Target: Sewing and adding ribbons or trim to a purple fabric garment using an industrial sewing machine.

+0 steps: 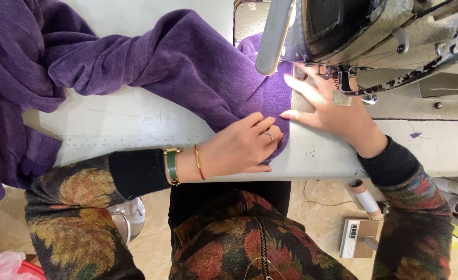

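Head view: purple fabric (187,67) lies across the white worktop (135,119), its edge fed under the sewing machine head (363,36). Left hand (239,148) rests curled, fingers together, pressing the fold flat near the worktop's front edge. Right hand (327,106) lies spread and flat, fingertips just beside the presser foot (343,78). Risk, as I judge it: those fingertips sit close to the needle zone. The heavy bunch at left could drag and skew the seam.
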